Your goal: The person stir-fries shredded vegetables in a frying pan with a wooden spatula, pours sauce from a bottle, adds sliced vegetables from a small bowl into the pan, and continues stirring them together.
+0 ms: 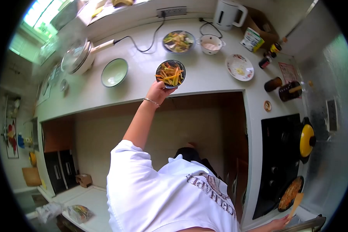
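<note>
My left hand (158, 92) reaches forward to the counter edge, its fingers closed on the near rim of a small dark bowl (157, 73). Orange and yellow-green vegetable strips (170, 74) fill the bowl. Whether the bowl rests on the counter or is lifted, I cannot tell. At the bottom right, my right hand (277, 224) grips a wooden spatula (296, 204), which is angled up beside a frying pan (302, 180). Reddish-brown cooked food (290, 194) lies in that pan, on the black stove (273, 154).
On the counter (143, 63) stand a pale green bowl (115, 72), a plate of chopped vegetables (178, 41), a white two-handled bowl (210, 44), a floral plate (239, 67), an electric pot (79, 60) and a kettle (227, 15). A yellow lidded pot (306, 139) sits on the stove.
</note>
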A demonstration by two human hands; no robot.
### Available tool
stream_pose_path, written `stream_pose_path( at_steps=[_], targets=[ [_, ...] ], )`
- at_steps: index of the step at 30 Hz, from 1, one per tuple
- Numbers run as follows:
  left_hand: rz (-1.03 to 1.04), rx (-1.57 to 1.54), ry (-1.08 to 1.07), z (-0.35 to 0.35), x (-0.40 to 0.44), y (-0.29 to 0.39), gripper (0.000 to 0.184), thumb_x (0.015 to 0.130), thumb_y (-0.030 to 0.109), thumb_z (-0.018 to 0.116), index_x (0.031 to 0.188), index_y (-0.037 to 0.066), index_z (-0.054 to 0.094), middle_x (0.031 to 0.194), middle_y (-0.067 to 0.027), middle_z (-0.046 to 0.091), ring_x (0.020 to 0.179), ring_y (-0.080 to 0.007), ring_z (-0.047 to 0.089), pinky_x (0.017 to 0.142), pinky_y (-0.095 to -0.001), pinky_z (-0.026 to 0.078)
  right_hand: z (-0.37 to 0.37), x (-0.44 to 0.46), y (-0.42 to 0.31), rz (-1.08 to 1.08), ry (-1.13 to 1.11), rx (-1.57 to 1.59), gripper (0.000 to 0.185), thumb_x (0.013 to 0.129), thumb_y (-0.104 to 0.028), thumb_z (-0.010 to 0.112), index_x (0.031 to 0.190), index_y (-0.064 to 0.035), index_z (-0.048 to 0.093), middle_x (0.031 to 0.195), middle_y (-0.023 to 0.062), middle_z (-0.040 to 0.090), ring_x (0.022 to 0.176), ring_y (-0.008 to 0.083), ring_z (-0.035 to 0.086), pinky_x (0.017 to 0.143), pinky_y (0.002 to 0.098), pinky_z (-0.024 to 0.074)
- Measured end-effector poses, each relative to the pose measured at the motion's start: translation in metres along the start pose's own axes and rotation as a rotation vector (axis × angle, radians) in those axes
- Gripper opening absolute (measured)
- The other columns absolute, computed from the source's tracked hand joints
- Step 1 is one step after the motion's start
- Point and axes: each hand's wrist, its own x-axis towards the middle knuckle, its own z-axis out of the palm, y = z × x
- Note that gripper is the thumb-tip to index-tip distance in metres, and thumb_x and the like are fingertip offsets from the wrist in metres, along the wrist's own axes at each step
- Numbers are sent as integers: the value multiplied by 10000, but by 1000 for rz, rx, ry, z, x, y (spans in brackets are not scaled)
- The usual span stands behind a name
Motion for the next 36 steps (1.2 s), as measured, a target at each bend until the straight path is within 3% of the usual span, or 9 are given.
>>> stream_pose_path(
  at_steps=[1, 3, 5, 11, 13, 18, 22, 33, 36],
  targets=[
    [-22, 6, -28, 18, -4, -5, 436, 755, -66, 343, 1190, -55, 356, 1179, -187, 468, 1057, -320, 511, 911, -447, 454, 2, -2, -11, -164, -151, -254, 332, 887, -81, 477, 1193, 49, 466, 1164, 180, 519, 1037, 243, 536, 908, 324, 432],
    [-95, 37, -182, 53, -12, -20, 424, 783, -36, 383, 1207, -27, 367, 1162, -165, 501, 1034, -311, 532, 890, -420, 466, 21, -15, -67, 354, 18, 327, 398, 881, -135, 512, 1203, 85, 432, 1208, 186, 478, 1080, 257, 503, 943, 321, 403],
    [-168, 92, -319, 92, -25, -37, 414, 797, 6, 428, 1206, -28, 375, 1137, -157, 526, 1004, -312, 554, 867, -398, 478, 19, -19, -74, 332, 45, 315, 432, 869, -154, 542, 1158, 145, 428, 1181, 219, 478, 1085, 270, 487, 962, 318, 386],
    [-430, 20, -726, 215, -78, -124, 437, 799, 91, 459, 1215, -29, 394, 1178, -184, 504, 1036, -349, 529, 876, -423, 459, -17, -10, -46, 318, 28, 479, 352, 883, -121, 514, 1139, 116, 468, 1156, 173, 508, 1045, 233, 499, 941, 306, 395],
    [-538, -90, -744, 260, -104, -165, 428, 821, 152, 510, 1225, 49, 411, 1181, -174, 503, 1077, -330, 504, 912, -463, 417, -30, -7, -30, 343, 38, 519, 317, 882, -106, 510, 1120, 103, 494, 1137, 157, 524, 1038, 216, 502, 922, 300, 406],
    [-764, -35, -954, 353, -167, -280, 470, 845, 154, 487, 1231, -70, 340, 1231, -236, 427, 1128, -400, 428, 978, -479, 361, -51, -3, -11, 422, 118, 627, 264, 875, -76, 517, 1091, 76, 532, 1075, 142, 556, 971, 186, 544, 864, 290, 462],
    [-949, 58, -876, 422, -210, -363, 402, 858, 96, 452, 1205, -78, 347, 1244, -239, 399, 1128, -386, 427, 971, -482, 371, -62, 9, -2, 506, 127, 668, 252, 875, -80, 521, 1073, 74, 543, 1047, 135, 567, 896, 171, 566, 821, 265, 477],
    [-722, 666, -1114, 561, -262, -506, 344, 847, 52, 511, 1177, 6, 426, 1054, -126, 537, 907, -226, 580, 806, -393, 506, -90, 12, 34, 597, 154, 525, 261, 884, -103, 517, 1082, 64, 553, 943, 102, 591, 801, 133, 567, 802, 249, 467],
    [-261, 1072, -1372, 579, -272, -531, 537, 795, 53, 581, 1274, 39, 340, 1081, -142, 496, 931, -263, 561, 813, -379, 489, -94, 4, 26, 568, 149, 439, 247, 874, -96, 527, 1074, 42, 570, 867, 88, 619, 756, 121, 587, 743, 222, 476]
  ],
)
